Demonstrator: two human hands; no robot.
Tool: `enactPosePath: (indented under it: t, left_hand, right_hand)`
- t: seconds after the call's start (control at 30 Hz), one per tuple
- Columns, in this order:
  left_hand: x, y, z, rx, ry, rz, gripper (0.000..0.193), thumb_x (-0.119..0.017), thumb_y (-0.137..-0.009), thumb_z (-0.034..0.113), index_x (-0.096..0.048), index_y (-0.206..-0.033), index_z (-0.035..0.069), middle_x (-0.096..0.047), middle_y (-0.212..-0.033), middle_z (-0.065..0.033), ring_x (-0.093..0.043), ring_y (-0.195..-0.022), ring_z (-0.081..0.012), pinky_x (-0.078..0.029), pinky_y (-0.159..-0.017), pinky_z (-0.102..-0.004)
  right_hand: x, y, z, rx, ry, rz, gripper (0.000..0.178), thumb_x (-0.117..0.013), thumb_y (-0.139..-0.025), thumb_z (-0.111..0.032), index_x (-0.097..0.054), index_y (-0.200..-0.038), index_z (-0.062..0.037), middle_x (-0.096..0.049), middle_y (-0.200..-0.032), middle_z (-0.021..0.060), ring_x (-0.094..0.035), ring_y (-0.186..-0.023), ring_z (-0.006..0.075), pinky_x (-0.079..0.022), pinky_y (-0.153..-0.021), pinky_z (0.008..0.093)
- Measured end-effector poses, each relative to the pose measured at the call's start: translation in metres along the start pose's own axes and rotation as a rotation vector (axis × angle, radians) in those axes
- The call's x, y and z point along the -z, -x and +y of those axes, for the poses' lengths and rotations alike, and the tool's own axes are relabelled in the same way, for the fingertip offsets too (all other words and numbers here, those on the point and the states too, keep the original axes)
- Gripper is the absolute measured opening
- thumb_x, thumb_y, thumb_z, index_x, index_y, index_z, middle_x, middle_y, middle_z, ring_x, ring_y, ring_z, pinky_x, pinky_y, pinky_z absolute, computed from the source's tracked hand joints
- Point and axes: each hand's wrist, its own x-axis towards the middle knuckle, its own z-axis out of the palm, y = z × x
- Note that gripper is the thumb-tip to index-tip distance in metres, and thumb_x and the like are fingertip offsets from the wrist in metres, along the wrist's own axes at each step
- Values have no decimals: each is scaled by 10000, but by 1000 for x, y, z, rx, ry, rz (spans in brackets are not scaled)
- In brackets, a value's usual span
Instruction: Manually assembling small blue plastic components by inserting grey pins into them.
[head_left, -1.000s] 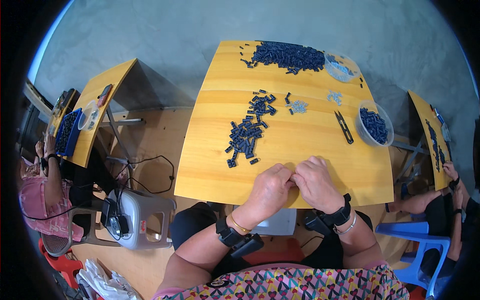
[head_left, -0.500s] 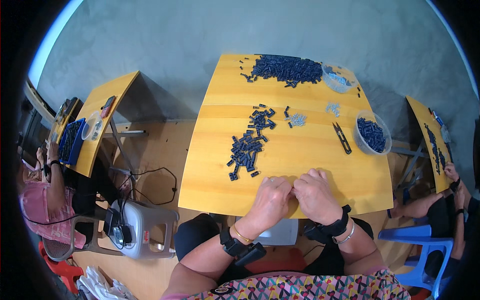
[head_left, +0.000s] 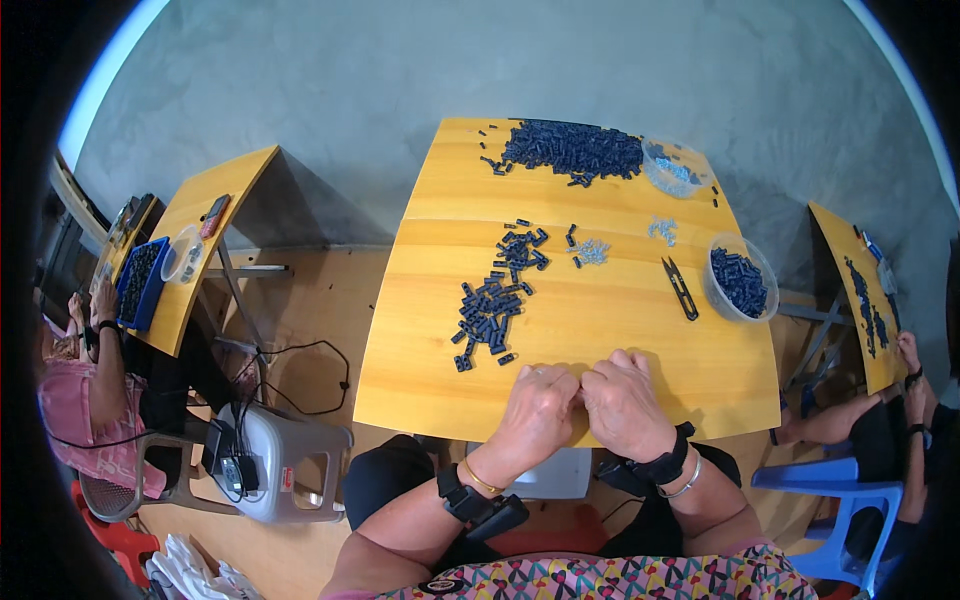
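Note:
Close together at the near edge of the wooden table (head_left: 420,390) are my left hand (head_left: 540,400) and my right hand (head_left: 622,398). Both are closed with the fingertips pinched and almost meeting; whatever they hold is too small or hidden behind the fingers. Just beyond my left hand lies a loose pile of small black plastic parts (head_left: 488,312). Farther up are two little heaps of small pale metal pieces (head_left: 592,252). Black thread snips (head_left: 680,290) lie to the right, beside a clear round tub of black parts (head_left: 740,284).
A large heap of black parts (head_left: 572,150) spreads along the far edge, next to a clear tub of pale pieces (head_left: 672,170). At left, another person works by a blue bin (head_left: 143,284); a grey stool (head_left: 295,465) stands nearby. A person sits at right by a blue stool (head_left: 840,500).
The view has tilted slightly, so the table sits a little lower in the picture. My hands stay together, closed, in nearly the same place.

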Motion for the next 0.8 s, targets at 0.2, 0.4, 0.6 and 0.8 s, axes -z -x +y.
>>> enactPosePath:
  t: [0.2,0.4,0.6,0.8]
  left_hand:
    - [1,1,0,-21,34,10,99,-599,-644,-26,-531,-666,43,-515,-635,-113,-515,-641,-302,-367,-597,-368]
    - [0,2,0,-26,29,18,103,-594,-642,-33,-528,-660,43,-516,-637,-114,-513,-634,-302,-359,-589,-369]
    - [2,3,1,-38,12,5,85,-550,-633,-43,-535,-660,36,-509,-636,-105,-508,-646,-288,-355,-622,-363]
    - [-1,2,-3,-28,24,20,104,-554,-608,-49,-523,-651,41,-518,-650,-115,-504,-624,-318,-354,-591,-387]
  right_hand:
    - [-3,2,12,31,-78,-25,101,-534,-765,-94,-531,-674,-51,-511,-699,102,-455,-753,279,-305,-720,386]
    - [-1,2,5,9,-85,-42,112,-532,-771,-110,-533,-672,-59,-510,-696,99,-461,-753,278,-303,-734,393]
    - [-4,2,1,15,10,9,110,-538,-743,-103,-528,-640,-65,-499,-660,93,-462,-735,271,-302,-730,386]
    - [-5,0,1,11,46,7,121,-534,-748,-113,-530,-638,-64,-504,-656,91,-464,-728,271,-300,-730,389]
